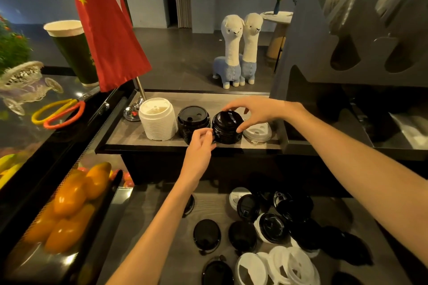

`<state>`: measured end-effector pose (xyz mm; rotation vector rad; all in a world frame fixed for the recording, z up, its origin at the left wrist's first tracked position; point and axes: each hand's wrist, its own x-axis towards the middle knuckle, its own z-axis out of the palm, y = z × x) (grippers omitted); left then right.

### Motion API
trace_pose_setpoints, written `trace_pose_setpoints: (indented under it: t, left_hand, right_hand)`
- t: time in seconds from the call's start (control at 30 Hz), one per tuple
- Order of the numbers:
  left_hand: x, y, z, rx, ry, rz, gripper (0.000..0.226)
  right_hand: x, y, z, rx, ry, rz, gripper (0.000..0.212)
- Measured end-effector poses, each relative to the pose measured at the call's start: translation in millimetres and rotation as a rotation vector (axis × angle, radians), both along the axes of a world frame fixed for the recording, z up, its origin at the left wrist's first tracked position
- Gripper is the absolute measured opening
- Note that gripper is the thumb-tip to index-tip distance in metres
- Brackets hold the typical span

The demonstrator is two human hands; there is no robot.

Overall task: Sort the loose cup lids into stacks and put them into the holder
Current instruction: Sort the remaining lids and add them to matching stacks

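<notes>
Head view: both hands (pixel 254 111) around black lid stack (pixel 228 127)

4 lid stacks (pixel 194 123) abreast on shelf (pixel 129 133).

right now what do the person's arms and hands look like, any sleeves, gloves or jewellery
Both forearms are bare as far as the picture shows, with no sleeves in view. The left hand and the right hand wear no gloves, and no rings, watch or bracelet show on either.

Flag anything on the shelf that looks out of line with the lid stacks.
The clear lid at the right end lies alone and tilted, not stacked like the white stack and two black stacks.
</notes>
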<state>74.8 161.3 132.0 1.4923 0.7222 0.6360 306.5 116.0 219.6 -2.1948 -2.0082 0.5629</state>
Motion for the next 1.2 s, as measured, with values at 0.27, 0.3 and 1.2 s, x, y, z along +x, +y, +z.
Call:
trace_pose_setpoints:
  t: [0.27,0.3,1.2]
  left_hand:
    - [-38.0,-35.5,-39.1,0.252,0.031,0.003,0.013]
    - [-41.5,-40.9,-57.0,0.266,0.088,-0.064,0.010]
    - [-26.9,-88.8,-219.5,0.313,0.558,-0.339,0.085]
  right_hand:
    - [-57.8,-80.9,-26.7,0.352,0.318,-0.074,0.037]
    - [-65.9,-94.8,-41.6,0.308,0.365,-0.095,0.032]
    - [-81.6,-213.1,-268.1,-0.023,0.245,-0.687,0.085]
